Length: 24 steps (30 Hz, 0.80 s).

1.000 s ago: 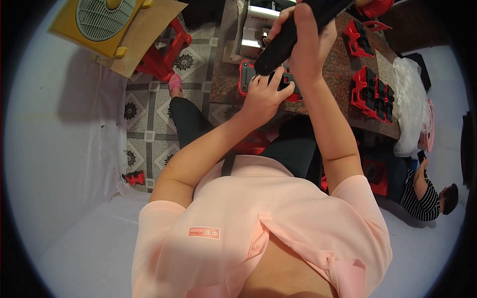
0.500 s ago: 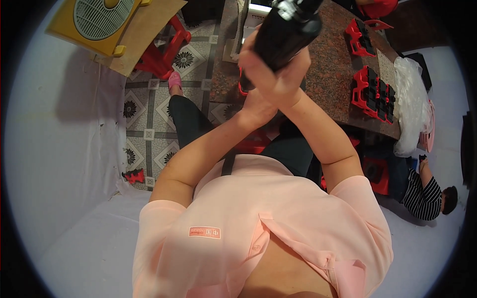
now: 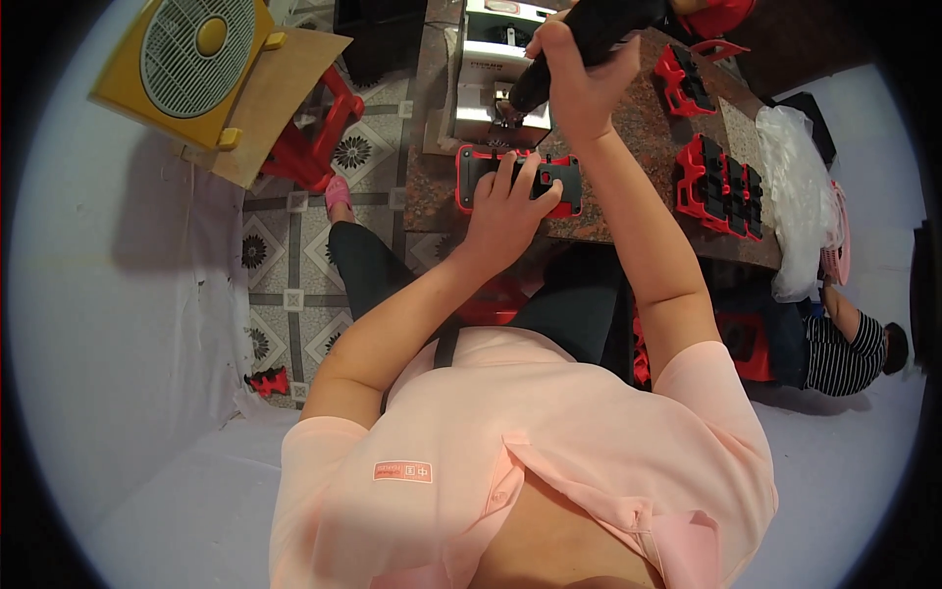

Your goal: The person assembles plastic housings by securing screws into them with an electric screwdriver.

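In my right hand (image 3: 591,96) is a black electric screwdriver (image 3: 616,27), gripped around its body and tilted. Its narrow end points down-left, at the metal front of a white screw feeder (image 3: 483,86); whether the tip touches is too small to tell. My left hand (image 3: 505,211) rests with spread fingers on a red-and-black plastic part (image 3: 475,181) at the near edge of the table. The fingertips lie across the part's black top, with the thumb toward its right end. The hand covers the middle of the part.
More red-and-black parts (image 3: 721,187) stand at the right of the stone-topped table (image 3: 628,182), beside clear plastic wrapping (image 3: 790,196). A yellow fan (image 3: 201,59) sits on a board over a red stool (image 3: 329,137) at left. A person in stripes (image 3: 846,348) is at right.
My right hand has carried the screwdriver forward, away from above my left hand, to the screw feeder. My left hand has spread over the red-and-black part, which now shows.
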### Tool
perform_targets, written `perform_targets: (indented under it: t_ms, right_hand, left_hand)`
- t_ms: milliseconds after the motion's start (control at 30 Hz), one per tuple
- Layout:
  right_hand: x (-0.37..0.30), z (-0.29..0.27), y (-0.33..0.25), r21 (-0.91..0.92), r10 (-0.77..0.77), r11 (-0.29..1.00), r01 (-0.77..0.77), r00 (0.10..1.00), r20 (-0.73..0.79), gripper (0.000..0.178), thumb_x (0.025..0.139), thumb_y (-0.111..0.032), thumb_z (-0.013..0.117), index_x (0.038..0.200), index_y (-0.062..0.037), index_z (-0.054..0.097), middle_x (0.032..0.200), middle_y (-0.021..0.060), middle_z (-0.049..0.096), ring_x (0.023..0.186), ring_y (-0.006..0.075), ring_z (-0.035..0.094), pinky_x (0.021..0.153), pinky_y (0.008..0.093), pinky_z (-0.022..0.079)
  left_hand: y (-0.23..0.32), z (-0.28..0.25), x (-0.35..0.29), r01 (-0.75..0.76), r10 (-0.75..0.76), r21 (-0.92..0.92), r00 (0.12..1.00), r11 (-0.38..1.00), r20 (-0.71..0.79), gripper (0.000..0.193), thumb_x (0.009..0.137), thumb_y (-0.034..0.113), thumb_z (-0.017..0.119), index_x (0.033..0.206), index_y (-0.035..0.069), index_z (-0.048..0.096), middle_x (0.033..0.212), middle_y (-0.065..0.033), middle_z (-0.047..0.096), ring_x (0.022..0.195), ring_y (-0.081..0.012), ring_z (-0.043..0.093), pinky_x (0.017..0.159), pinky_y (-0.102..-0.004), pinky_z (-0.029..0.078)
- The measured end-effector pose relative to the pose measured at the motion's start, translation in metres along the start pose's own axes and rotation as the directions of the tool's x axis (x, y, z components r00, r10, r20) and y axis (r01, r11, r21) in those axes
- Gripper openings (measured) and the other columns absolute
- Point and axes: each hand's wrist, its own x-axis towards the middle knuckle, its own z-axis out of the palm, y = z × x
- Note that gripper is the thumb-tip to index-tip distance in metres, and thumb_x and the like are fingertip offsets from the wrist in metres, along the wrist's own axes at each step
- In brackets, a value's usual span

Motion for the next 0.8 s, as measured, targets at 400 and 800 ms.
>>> perform_targets:
  t_ms: [400, 800]
  right_hand:
    - [-0.003, 0.007, 0.036, -0.323, -0.045, 0.946, 0.029, 0.998, -0.042, 0.039, 0.081, -0.016, 0.085, 0.098, -0.0043, 0.052, 0.08, 0.0019, 0.064, 0.067, 0.0092, 0.061, 0.06, 0.0261, 0.051]
    - [-0.009, -0.052, -0.033, -0.029, 0.159, 0.987, -0.16, 0.987, -0.037, 0.021, 0.095, -0.014, 0.07, 0.097, -0.0035, 0.052, 0.073, 0.0038, 0.062, 0.059, 0.011, 0.059, 0.055, 0.0273, 0.049]
  left_hand:
    - [-0.001, -0.016, -0.002, 0.033, -0.032, -0.023, 0.998, 0.999, 0.051, 0.047, 0.074, 0.012, 0.069, 0.12, 0.021, 0.064, 0.138, -0.0147, 0.051, 0.126, -0.0393, 0.048, 0.091, -0.0452, 0.041]
    - [-0.014, -0.021, -0.013, 0.083, -0.085, 0.052, 0.995, 0.995, 0.042, 0.06, 0.068, 0.016, 0.082, 0.124, 0.025, 0.064, 0.14, -0.0104, 0.053, 0.129, -0.0368, 0.047, 0.095, -0.0486, 0.04]
